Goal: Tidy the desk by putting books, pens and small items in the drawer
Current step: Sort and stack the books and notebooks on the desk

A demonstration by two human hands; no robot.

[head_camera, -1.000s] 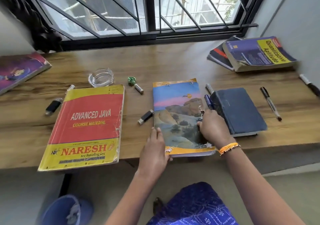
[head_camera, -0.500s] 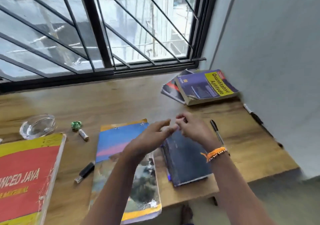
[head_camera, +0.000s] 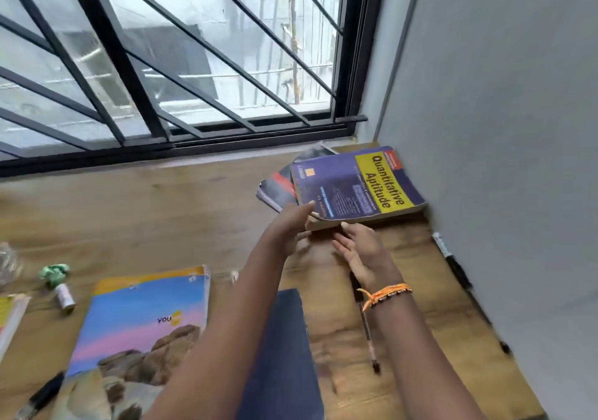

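- Nearest: landscape-cover notebook [head_camera: 139,332] and dark blue book [head_camera: 284,355] flat on wooden desk [head_camera: 161,212].
- Beyond: left hand [head_camera: 288,225] and right hand [head_camera: 362,251], fingers straight, touching near corner of "Quantitative Aptitude" book [head_camera: 356,186].
- Farthest: barred window [head_camera: 168,63].

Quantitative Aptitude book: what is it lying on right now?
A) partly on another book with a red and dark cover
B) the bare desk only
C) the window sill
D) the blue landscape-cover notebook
A: the Quantitative Aptitude book overlaps a red and dark book that sticks out at its left edge.
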